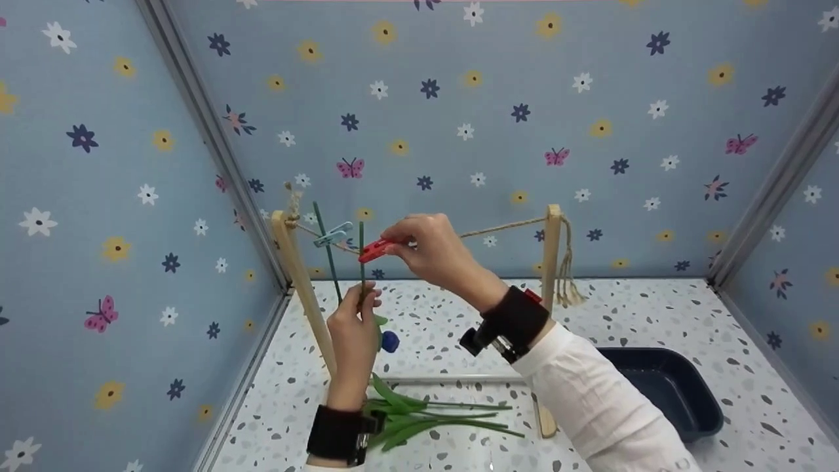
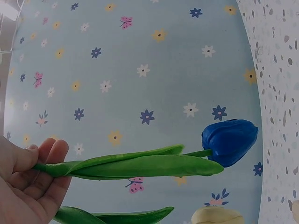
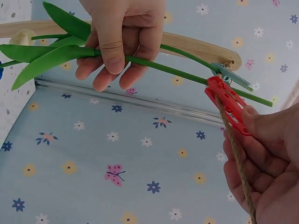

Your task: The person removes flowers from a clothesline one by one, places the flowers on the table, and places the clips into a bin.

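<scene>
A blue artificial tulip (image 2: 229, 142) hangs head down, its green stem pinched by my left hand (image 1: 354, 328). My right hand (image 1: 429, 252) pinches a red clothespin (image 1: 375, 250) between thumb and fingers. In the right wrist view the clothespin's tip lies at the stem (image 3: 163, 69) and the twine rope (image 3: 240, 172); whether its jaws grip both I cannot tell. To the left, a light blue clothespin (image 1: 333, 235) sits on the rope with another green stem. That second flower, a cream tulip (image 2: 217, 215), shows partly at the left wrist view's bottom edge.
The rope runs between a left wooden post (image 1: 305, 288) and a right wooden post (image 1: 550, 255). Several green stems with leaves (image 1: 419, 419) lie on the speckled tabletop (image 1: 452, 314) below my hands. A dark blue basin (image 1: 708, 410) stands at the right, partly behind my right sleeve.
</scene>
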### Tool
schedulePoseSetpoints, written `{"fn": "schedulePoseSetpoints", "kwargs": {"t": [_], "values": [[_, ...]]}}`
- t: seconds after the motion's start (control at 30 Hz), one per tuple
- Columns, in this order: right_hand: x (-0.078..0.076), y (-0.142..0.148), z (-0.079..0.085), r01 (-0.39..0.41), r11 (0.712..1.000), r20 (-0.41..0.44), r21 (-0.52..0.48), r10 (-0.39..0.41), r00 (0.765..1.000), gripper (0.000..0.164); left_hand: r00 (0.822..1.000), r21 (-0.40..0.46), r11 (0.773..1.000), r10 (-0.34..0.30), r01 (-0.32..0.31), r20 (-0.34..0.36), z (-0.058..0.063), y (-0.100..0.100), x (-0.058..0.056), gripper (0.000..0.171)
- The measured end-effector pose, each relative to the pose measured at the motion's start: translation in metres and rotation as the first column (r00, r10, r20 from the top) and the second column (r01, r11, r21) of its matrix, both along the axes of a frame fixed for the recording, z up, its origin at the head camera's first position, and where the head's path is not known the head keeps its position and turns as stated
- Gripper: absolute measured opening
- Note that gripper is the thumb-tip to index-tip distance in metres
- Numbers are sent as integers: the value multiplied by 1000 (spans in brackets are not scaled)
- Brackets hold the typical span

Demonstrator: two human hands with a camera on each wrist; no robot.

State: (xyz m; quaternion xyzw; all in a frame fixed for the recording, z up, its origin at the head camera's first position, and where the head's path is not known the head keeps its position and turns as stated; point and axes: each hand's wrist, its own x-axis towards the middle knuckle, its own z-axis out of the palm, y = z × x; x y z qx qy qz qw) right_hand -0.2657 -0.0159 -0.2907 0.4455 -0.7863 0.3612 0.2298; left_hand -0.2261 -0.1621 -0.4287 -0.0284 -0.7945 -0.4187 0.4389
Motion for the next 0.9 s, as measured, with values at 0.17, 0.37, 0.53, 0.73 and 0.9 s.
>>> {"fn": "schedulePoseSetpoints", "kwargs": {"t": [0.17,0.37,0.53,0.73,0.9], "values": [[0,5,2,13,999,-27,-36,-14,1000,10,1000,-10,1000,-18,18,-7,-1,0,1,15],[1,15,10,35,996,-87,-84,-43,995,10,999,2,1000,-27,27,21,-5,0,3,14],[2,32,22,51,988,-124,-143,-69,990,11,999,-10,999,-33,33,11,-3,5,10,14],[11,69,43,48,971,-71,-235,-66,995,18,994,-81,991,-104,103,-18,8,16,24,19],[28,104,60,78,962,-82,-261,-103,991,23,984,-154,975,-172,162,-54,18,25,38,21]]}}
